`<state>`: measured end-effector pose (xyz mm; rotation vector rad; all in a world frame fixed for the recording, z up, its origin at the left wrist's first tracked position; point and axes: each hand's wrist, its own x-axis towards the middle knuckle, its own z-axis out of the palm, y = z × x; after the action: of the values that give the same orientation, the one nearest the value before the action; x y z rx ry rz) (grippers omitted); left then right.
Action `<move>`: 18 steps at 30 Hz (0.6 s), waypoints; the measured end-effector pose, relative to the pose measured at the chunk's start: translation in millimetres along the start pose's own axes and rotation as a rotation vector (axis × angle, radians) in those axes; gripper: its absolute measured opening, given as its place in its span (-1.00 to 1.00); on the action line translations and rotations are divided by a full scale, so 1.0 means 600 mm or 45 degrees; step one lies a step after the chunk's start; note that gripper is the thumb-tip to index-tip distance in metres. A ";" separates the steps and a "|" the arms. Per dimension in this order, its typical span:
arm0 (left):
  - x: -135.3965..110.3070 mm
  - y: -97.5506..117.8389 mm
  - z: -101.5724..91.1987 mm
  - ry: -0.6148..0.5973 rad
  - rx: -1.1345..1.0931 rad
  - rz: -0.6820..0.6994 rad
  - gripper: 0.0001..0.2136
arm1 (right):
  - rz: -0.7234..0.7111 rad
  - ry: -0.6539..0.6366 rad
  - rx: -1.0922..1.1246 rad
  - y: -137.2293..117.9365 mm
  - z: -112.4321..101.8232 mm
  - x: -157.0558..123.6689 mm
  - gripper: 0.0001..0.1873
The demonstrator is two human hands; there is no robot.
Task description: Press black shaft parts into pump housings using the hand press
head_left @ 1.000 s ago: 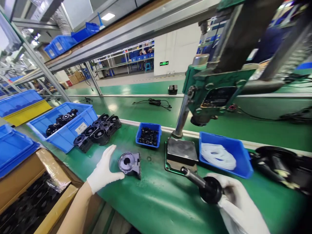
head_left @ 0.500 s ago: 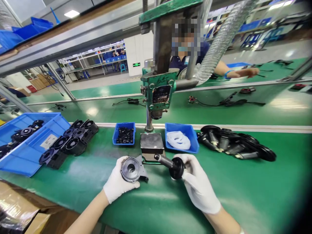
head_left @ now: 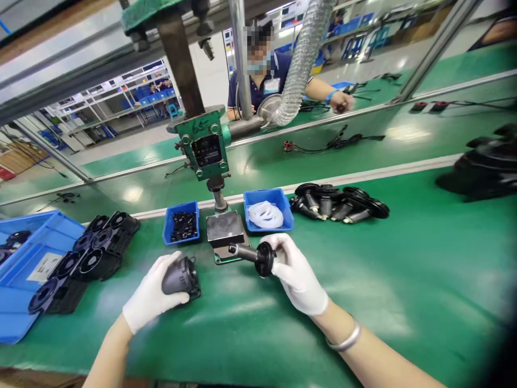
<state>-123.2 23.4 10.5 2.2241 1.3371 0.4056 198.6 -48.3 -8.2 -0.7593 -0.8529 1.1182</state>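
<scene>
My left hand (head_left: 151,296), in a white glove, grips a black round housing (head_left: 181,276), tipped on its side with the open face turned right. My right hand (head_left: 297,272), also gloved, holds a black shaft part with a disc flange (head_left: 254,253), its shaft pointing left toward the housing. The two parts are a short gap apart, just in front of the grey base block (head_left: 225,228) of a green press (head_left: 204,143). Behind them stand a small blue bin of black rings (head_left: 181,223) and a blue bin of white rings (head_left: 269,210).
Several black housings (head_left: 86,253) lie in rows at the left beside a large blue bin (head_left: 28,264). More black shaft parts (head_left: 339,202) lie at the right. A flexible metal hose (head_left: 301,59) hangs above. A person sits across the green conveyor (head_left: 283,156).
My left hand has lifted the housing off the table and tipped it on its side. My right hand has brought the shaft part nearer. The view has swung to the right.
</scene>
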 end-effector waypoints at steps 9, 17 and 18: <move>-0.010 0.005 0.040 0.473 0.011 0.184 -0.55 | 0.148 -0.061 0.384 -0.005 0.001 -0.001 -0.64; 0.044 0.166 0.043 -0.317 0.736 0.487 -0.88 | 0.123 -0.082 0.525 -0.011 -0.002 -0.002 -0.68; 0.047 0.175 0.047 -0.337 0.729 0.480 -0.90 | 0.115 -0.084 0.500 -0.012 -0.002 -0.001 -0.67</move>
<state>-19.2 0.0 46.4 2.8888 0.9702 -0.1758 202.6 -51.1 -3.0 -0.4388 -0.6299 1.3476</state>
